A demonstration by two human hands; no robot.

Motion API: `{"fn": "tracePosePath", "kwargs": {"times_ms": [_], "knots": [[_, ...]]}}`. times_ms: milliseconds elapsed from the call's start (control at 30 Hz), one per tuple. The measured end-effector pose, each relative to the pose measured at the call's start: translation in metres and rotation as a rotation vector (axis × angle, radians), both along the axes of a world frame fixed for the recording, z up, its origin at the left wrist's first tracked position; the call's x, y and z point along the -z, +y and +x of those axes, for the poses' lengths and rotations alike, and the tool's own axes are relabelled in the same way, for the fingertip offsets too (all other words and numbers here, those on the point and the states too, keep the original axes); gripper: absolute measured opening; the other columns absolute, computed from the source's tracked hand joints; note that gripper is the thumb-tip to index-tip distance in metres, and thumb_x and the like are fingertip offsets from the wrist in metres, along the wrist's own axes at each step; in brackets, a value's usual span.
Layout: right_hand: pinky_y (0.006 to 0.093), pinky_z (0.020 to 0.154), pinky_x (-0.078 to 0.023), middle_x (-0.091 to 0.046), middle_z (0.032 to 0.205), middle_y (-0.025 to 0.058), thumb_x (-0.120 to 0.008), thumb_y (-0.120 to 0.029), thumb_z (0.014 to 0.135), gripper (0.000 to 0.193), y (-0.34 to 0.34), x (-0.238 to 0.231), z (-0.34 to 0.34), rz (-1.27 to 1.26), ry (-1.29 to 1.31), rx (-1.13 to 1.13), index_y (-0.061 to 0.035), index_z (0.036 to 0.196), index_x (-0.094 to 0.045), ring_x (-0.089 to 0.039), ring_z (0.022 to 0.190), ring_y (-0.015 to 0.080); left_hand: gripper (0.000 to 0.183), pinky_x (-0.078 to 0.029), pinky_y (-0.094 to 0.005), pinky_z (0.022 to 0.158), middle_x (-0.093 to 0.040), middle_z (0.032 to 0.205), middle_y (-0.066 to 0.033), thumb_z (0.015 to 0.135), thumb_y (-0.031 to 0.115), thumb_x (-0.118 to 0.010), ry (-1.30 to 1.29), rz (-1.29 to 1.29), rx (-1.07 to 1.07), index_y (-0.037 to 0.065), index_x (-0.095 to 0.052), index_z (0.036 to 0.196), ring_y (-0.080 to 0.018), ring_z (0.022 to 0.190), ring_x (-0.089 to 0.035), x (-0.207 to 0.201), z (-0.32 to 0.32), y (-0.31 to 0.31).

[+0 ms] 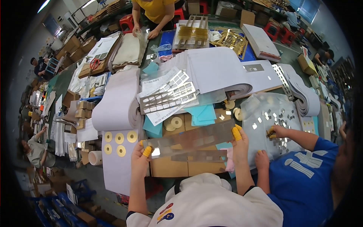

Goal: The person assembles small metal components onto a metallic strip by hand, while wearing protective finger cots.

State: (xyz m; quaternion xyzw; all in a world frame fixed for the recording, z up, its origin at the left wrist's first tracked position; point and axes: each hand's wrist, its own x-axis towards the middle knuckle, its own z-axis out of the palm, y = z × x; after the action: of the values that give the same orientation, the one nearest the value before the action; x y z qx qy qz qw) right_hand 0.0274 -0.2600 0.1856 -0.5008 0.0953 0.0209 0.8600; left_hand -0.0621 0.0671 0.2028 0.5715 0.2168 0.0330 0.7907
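Observation:
My left hand and my right hand grip opposite ends of a long, thin, shiny grey strip with faint rectangular patches along it. It is held tilted, its right end farther from me, above brown cardboard. Yellow finger covers show on both hands. Beneath it, a second grey strip lies on the cardboard. Flat gold rings and turquoise sheets lie just beyond. A small bright square shows by my left fingertips; whether it is loose or a reflection, I cannot tell.
At right, a blue-shirted co-worker's hand reaches over small metal plates on a translucent sheet. Stacked silver frames lie ahead, beside thick folded paper stacks. Gold discs rest on paper at left. A yellow-shirted person works opposite.

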Motion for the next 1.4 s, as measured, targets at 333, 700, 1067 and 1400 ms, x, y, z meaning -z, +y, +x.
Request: {"fn": "tracePosePath", "kwargs": {"times_ms": [333,700,1067,1400], "knots": [[0.0240,0.083,-0.044,-0.062,0.106,0.0036,-0.064,0.005,0.081,0.019,-0.014,-0.010,-0.005,-0.207,-0.066,-0.104,-0.0040,0.096,-0.060,-0.057,0.093,0.0125,0.028,-0.053,-0.0266,0.077,-0.064,0.109,-0.0089,0.087,0.002,-0.061,-0.057,-0.108,0.110,0.000,-0.060,0.115,-0.0172,0.100,-0.061,0.004,0.004,0.019],[0.0266,0.076,-0.044,-0.059,0.112,0.0089,-0.072,0.009,0.059,0.021,-0.037,-0.022,-0.034,-1.015,-0.457,0.023,-0.0021,0.077,-0.068,-0.053,0.084,0.0165,0.024,-0.032,-0.0419,0.107,-0.047,0.135,-0.0209,0.063,-0.008,-0.069,-0.520,0.794,0.133,0.006,-0.074,0.081,-0.0340,0.130,-0.041,0.019,-0.001,0.041],[0.0231,0.066,-0.045,-0.062,0.085,0.0027,-0.068,0.004,0.075,0.018,-0.046,0.014,-0.067,-0.889,0.119,-0.242,-0.0007,0.092,-0.064,-0.054,0.072,0.0091,0.038,-0.041,-0.0360,0.098,-0.061,0.110,-0.0117,0.070,-0.008,-0.069,-0.194,0.591,0.240,0.006,-0.067,0.106,-0.0220,0.110,-0.054,0.057,-0.021,0.020],[0.0295,0.067,-0.049,-0.064,0.087,0.0086,-0.069,-0.004,0.077,0.027,-0.066,0.125,-0.092,-1.089,0.342,-0.166,-0.0008,0.102,-0.060,-0.062,0.075,0.0185,0.048,-0.049,-0.0243,0.079,-0.060,0.108,-0.0065,0.082,-0.004,-0.064,0.297,0.356,0.218,0.000,-0.049,0.128,-0.0120,0.087,-0.060,0.161,-0.033,-0.031]]}}
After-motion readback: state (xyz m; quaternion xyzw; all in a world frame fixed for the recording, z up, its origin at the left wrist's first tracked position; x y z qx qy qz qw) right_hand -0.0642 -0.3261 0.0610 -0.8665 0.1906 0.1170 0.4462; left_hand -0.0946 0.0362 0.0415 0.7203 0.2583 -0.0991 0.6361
